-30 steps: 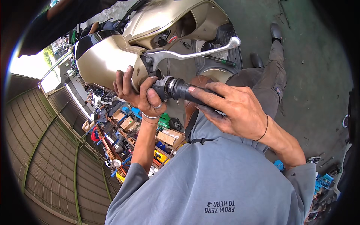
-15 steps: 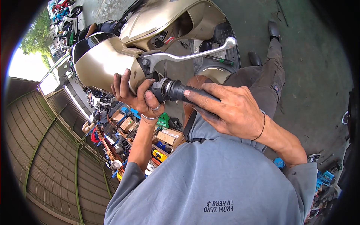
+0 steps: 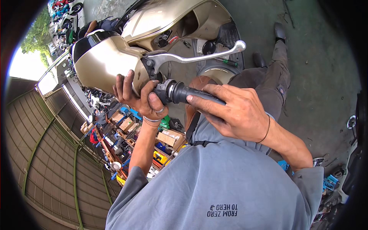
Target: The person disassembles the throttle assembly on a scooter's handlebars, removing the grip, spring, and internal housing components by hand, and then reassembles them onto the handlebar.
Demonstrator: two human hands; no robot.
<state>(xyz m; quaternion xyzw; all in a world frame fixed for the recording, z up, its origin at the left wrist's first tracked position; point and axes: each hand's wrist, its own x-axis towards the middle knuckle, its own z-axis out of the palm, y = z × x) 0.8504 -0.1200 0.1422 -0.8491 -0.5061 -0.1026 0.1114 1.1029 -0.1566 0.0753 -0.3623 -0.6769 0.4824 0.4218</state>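
Observation:
A scooter's gold handlebar cover (image 3: 103, 61) fills the upper left, with a silver brake lever (image 3: 191, 57) jutting right from its dark mount. My left hand (image 3: 142, 96) has its fingers curled around the cover's edge and the black fitting with a metal collar (image 3: 165, 90) at the handlebar end. My right hand (image 3: 239, 113) grips the black rubber handlebar grip (image 3: 186, 93), its fingers lying along the grip from the outer end.
The scooter's gold body (image 3: 165, 19) and footboard with a green-handled screwdriver (image 3: 229, 62) lie beyond. A person (image 3: 92, 27) works at the top left near parked motorbikes (image 3: 65, 15). A shelf of boxes and parts (image 3: 126, 124) stands left; blue objects (image 3: 329, 182) lie lower right.
Both hands have shifted a little to the left along with the handlebar end, keeping their hold. The view has tilted slightly, showing more motorbikes and trees at the top left.

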